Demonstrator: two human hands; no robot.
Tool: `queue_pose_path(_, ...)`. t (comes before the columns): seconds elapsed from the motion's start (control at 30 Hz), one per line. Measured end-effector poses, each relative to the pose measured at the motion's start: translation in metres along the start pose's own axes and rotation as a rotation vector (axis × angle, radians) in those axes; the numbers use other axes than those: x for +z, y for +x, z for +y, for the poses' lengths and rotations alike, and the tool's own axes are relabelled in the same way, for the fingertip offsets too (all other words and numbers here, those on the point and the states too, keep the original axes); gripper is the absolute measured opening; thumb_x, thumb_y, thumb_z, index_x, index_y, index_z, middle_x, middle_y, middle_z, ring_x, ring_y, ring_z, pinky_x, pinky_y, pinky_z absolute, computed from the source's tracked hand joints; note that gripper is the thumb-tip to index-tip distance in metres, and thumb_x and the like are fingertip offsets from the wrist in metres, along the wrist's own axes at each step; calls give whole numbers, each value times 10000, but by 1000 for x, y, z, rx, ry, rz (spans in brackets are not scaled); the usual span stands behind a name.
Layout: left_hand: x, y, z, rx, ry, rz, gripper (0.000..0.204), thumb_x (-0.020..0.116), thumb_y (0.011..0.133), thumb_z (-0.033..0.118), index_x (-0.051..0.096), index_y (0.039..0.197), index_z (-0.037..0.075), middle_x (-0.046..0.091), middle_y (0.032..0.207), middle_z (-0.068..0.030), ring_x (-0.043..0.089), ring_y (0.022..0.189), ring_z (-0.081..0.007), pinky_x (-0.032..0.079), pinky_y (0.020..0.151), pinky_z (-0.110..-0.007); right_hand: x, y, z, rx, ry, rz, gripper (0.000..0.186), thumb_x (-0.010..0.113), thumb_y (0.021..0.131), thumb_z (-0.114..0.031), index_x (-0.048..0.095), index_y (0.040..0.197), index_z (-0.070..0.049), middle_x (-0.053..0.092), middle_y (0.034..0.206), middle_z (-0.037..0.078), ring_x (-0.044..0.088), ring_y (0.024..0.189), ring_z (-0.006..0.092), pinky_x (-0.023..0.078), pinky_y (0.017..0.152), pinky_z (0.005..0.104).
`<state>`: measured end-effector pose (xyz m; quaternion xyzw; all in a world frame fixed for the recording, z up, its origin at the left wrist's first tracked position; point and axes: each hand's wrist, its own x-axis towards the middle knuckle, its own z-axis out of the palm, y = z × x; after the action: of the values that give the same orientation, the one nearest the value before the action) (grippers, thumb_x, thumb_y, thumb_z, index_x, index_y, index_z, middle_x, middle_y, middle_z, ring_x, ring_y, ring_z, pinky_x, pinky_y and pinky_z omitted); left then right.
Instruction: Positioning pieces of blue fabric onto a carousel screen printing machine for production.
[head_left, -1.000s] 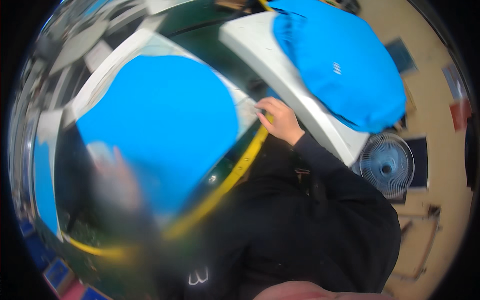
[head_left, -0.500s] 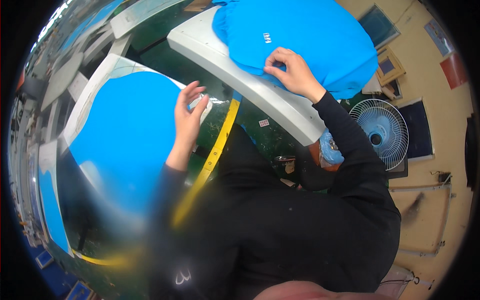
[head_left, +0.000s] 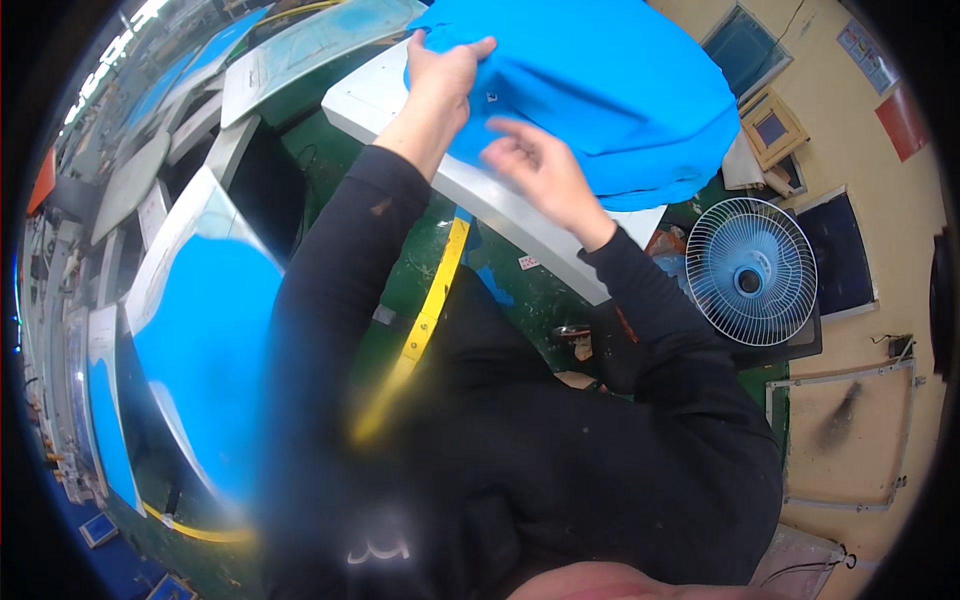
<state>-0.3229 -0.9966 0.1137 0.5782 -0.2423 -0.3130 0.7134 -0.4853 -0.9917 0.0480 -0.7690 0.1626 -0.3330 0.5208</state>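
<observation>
A thick pile of blue fabric pieces (head_left: 620, 100) lies draped over a white bench (head_left: 350, 100) at the top of the view. My left hand (head_left: 440, 85) grips the blue fabric at the pile's left edge, its thumb stretched across the top and its fingertips partly hidden. My right hand (head_left: 545, 180) is just over the front edge of the pile, its fingers apart and a little blurred, with nothing seen in them. On the left, a blue fabric piece (head_left: 205, 330) lies flat on a slanted white board (head_left: 190, 210), partly covered by my left sleeve.
More pale boards (head_left: 300, 55) stand in a row on the far left, some bearing blue fabric. A yellow metal bar (head_left: 435, 290) runs between the board and my legs. A round fan (head_left: 750, 272) stands on the right, near a wooden frame (head_left: 775, 130) by the wall.
My left hand has moved from over the board to the pile and taken hold of its edge. My right hand has shifted down and left, its pinch opened. The view has moved slightly.
</observation>
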Motion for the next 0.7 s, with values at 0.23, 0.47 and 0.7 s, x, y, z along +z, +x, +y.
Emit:
queue_pose_path(0.23,7,-64,49,98,-430,-308,783,687,819,63,213,1440,18,449,1334,-202,521,1171,-269,384,1037,-392,-181,14,1,-133,1364,748,729,639,842,-385,313,1334,43,397,1364,185,394,1259,343,287,1091,477)
queue_pose_path(0.47,-64,-121,97,131,-936,-878,455,504,927,102,384,1346,-28,505,1301,-188,532,1162,-266,407,1030,-416,-211,37,-11,171,1088,485,301,551,908,-149,564,1152,27,586,1219,159,545,1130,295,389,1024,442)
queue_pose_path(0.7,-118,-212,156,846,-412,-219,412,460,958,219,465,1276,-42,518,1255,-233,541,1133,-322,428,964,-506,-193,116,-42,-72,1444,-522,364,419,974,-171,476,1275,25,506,1316,166,468,1225,296,318,1076,434)
